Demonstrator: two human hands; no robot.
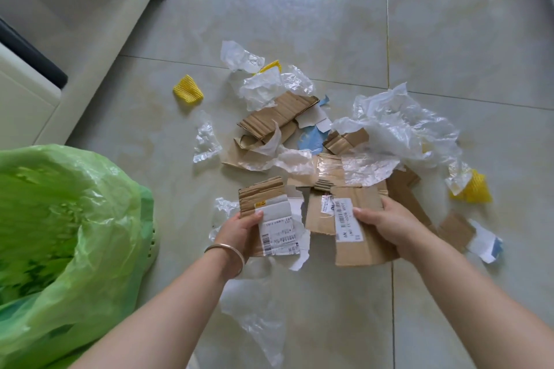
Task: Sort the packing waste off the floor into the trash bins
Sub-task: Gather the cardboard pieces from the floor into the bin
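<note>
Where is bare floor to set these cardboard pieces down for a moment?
Bare tile lies between the green bin bag and the small clear wrap, and along the far right beyond the big plastic sheet. The middle, around the corrugated strip, is crowded. Clear film covers floor between the arms.

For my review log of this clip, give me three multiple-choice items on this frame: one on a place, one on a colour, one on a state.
1. Where is the bin with the liner bag?
A. Far right
B. Lower left
C. By the window

2. What colour is that liner bag?
A. Green
B. Black
C. Blue

3. What are the hands doing?
A. Both empty
B. Sharing one plastic sheet
C. Each holding a cardboard piece

Answers:
1 B, the bin sits at the lower left.
2 A, the liner bag is translucent green.
3 C, the left hand grips a labelled cardboard piece, and the right hand grips a larger cardboard piece.
</note>
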